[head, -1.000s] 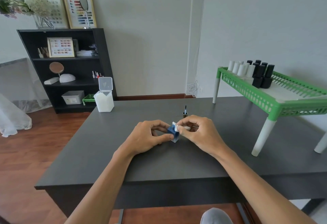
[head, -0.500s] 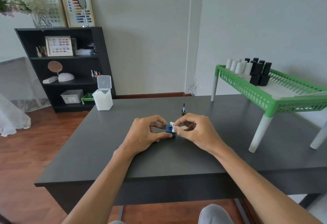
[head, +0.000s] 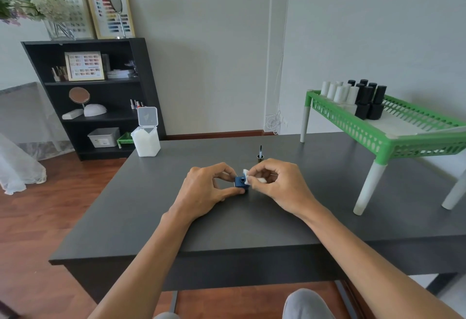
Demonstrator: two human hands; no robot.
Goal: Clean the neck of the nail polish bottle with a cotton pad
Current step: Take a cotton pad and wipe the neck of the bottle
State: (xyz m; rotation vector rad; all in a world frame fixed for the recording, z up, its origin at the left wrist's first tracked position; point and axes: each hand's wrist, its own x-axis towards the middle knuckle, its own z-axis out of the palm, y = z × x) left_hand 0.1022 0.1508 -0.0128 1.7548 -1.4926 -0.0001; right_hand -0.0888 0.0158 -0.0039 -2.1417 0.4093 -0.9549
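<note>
A small blue nail polish bottle (head: 241, 182) stands upright on the dark table (head: 252, 222), its round open neck facing up. My left hand (head: 208, 190) grips the bottle from the left with thumb and fingers. My right hand (head: 277, 183) pinches a folded white cotton pad (head: 248, 178) and presses it against the right side of the bottle's neck. Just behind my right hand the bottle's cap with its brush (head: 260, 154) stands on the table, brush pointing up.
A white container of cotton pads (head: 146, 139) with its lid flipped up stands at the table's far left. A green plastic rack (head: 383, 132) with white legs holds several white and black bottles (head: 358, 96) at the right. A black shelf (head: 100, 96) stands beyond.
The bottle went from tilted in my hands to upright on the table. My right hand's cotton pad stays at the neck, shifting slightly around it.
</note>
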